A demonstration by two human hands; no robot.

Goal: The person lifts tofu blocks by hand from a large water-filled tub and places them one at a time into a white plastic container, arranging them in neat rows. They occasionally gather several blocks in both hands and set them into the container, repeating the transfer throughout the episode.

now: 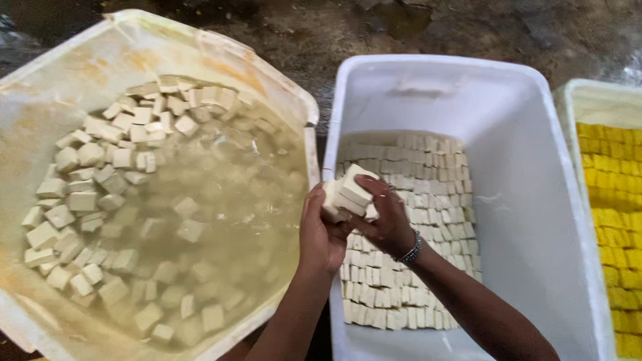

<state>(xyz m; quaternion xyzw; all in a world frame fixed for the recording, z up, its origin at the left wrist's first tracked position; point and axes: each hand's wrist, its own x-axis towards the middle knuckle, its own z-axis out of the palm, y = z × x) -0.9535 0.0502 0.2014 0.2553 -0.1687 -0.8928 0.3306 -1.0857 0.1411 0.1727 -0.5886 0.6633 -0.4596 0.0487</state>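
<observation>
Both my hands meet over the gap between two tubs and grip a small stack of white tofu blocks [350, 190]. My left hand [322, 230] cups the stack from below and the left. My right hand [386, 215], with a beaded bracelet on its wrist, presses the blocks from the right. To the left, the big white tub [80, 57] holds cloudy water with several tofu cubes [107, 174] floating and sunk in it. The white rectangular tub [528, 160] under my right forearm holds neat rows of packed tofu blocks [421, 200].
A third tub [568, 100] at the right edge is filled with yellow tofu blocks [612, 220]. Dark wet ground [414, 27] lies behind the tubs.
</observation>
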